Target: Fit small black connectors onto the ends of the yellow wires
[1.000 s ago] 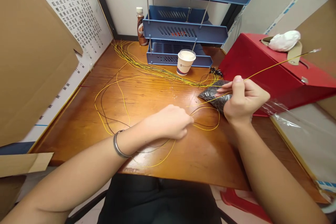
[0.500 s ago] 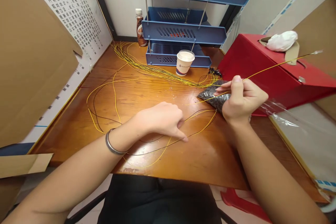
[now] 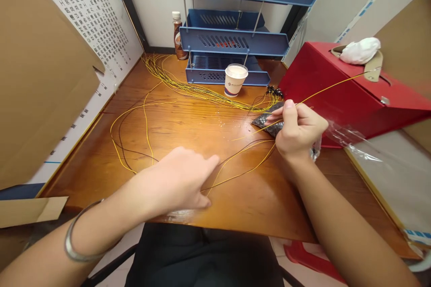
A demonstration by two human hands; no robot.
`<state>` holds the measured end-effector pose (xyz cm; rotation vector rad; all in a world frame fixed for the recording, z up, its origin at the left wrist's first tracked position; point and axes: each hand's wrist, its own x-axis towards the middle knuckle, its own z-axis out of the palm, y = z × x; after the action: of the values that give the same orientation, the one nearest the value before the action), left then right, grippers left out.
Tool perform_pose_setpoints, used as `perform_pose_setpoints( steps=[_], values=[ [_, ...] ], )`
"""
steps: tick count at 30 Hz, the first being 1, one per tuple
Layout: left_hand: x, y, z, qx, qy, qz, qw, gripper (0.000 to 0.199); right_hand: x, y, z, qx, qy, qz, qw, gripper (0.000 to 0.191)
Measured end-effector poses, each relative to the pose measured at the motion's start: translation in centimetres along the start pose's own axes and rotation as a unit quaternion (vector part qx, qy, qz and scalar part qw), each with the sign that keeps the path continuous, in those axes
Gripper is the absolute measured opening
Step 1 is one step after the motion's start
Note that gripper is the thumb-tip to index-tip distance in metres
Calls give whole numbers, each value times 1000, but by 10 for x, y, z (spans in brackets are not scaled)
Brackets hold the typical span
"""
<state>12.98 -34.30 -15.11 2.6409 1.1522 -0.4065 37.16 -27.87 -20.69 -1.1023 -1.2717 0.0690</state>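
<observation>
My right hand (image 3: 298, 130) is pinched on a thin yellow wire (image 3: 323, 90), whose far end sticks out up and to the right, before the red box. Under and behind that hand lies a dark plastic bag (image 3: 266, 123). Lower on the wooden table, my left hand (image 3: 183, 177) hovers over loose yellow and dark wires (image 3: 232, 182), thumb and index finger apart, nothing seen between them. A long bundle of yellow and black wires (image 3: 198, 91) runs from the back left corner to black connectors (image 3: 274, 93) near the bag.
A paper cup (image 3: 235, 81) stands before a blue tiered rack (image 3: 232, 45), with a brown bottle (image 3: 179, 38) at its left. A red box (image 3: 340, 85) with crumpled white tissue (image 3: 360, 50) occupies the right. Cardboard (image 3: 43, 76) rises at the left.
My left hand has moved left and toward the table's front edge, its index finger now more extended. My right hand has shifted slightly left with the yellow wire.
</observation>
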Motion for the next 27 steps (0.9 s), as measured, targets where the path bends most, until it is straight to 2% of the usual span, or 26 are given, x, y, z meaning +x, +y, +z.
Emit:
perform_pose_setpoints(
  steps=[2, 5, 9, 12, 16, 18, 20, 25, 27],
  values=[
    [-19, 1, 13, 17, 17, -19, 1000, 20, -1, -3, 0, -15, -4, 10, 1000, 40],
    [-37, -1, 26, 66, 13, -64, 996, 24, -2, -5, 0, -20, -10, 21, 1000, 41],
    [-39, -8, 24, 122, -7, -142, 982, 26, -3, -5, 0, -7, -17, 19, 1000, 39],
    [-39, -13, 20, 130, 1, -150, 980, 25, -3, -4, 0, 2, -21, 15, 1000, 38],
    [-55, -16, 26, 148, 30, -162, 975, 23, -3, -4, 1, 11, -12, 6, 1000, 39],
    [-62, -17, 32, 138, 10, -175, 975, 31, -3, -4, 1, 13, -12, 10, 1000, 39],
    [-64, -20, 34, 131, -9, -198, 971, 35, -4, -4, 2, 9, -19, 18, 1000, 39],
    [-47, -34, 28, 131, 5, -221, 966, 33, -9, -7, 4, 11, -37, 18, 999, 39],
    [-40, -41, 24, 128, 26, -209, 969, 33, -12, -13, 7, 38, -39, 26, 998, 39]
  ],
)
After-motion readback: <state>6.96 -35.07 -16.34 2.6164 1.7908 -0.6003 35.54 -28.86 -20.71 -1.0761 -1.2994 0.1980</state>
